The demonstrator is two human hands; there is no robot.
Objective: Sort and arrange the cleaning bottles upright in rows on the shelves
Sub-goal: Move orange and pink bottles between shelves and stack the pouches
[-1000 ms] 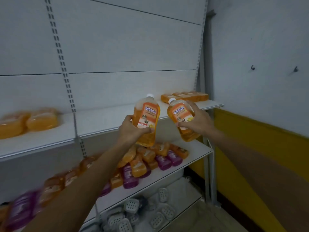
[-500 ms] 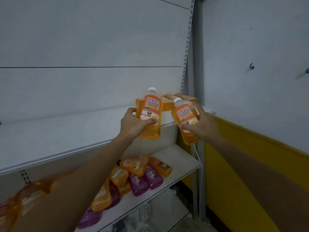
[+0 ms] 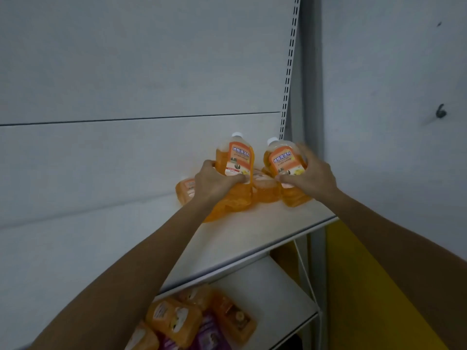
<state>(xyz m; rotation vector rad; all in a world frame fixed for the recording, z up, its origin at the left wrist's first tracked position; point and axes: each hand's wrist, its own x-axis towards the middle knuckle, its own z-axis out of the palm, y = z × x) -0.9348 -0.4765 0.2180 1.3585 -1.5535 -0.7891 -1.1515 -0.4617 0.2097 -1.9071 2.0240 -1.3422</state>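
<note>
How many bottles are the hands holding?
2. Left bottle in the left hand; right bottle in the right hand, both at the upper shelf's right end. Nothing else shows in either grip.

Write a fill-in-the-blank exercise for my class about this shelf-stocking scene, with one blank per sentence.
1. The left hand and right hand each grip a bottle of ___ liquid.
2. The left bottle and right bottle both have ___ caps.
3. On the lower shelf, lying orange bottles are mixed with ___ ones.

Missing words: orange; white; purple.
</note>
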